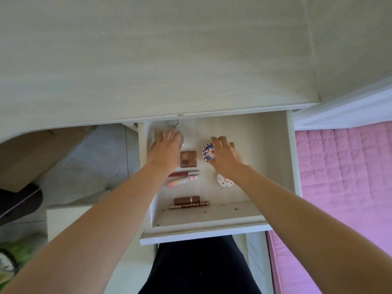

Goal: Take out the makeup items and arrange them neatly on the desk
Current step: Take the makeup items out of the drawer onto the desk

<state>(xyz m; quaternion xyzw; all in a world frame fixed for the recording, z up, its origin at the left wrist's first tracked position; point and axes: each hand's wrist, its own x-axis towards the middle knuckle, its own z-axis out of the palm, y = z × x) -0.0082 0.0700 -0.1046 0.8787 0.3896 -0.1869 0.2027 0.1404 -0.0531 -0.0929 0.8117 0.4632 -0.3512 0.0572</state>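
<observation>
An open white drawer under the pale desk holds the makeup. My left hand lies over a round silver compact with a key ring at the drawer's back. My right hand reaches down on a round patterned compact, fingers spread around its right side. Between the hands sits a brown eyeshadow palette. Nearer lie a red lip gloss, a pink tube, a small white round case, a brown lipstick and a lettered brown tube.
A pink quilted bed lies to the right of the drawer. Left of it, under the desk, is grey floor with a brown box and a dark object. My dark-clothed legs are below the drawer front.
</observation>
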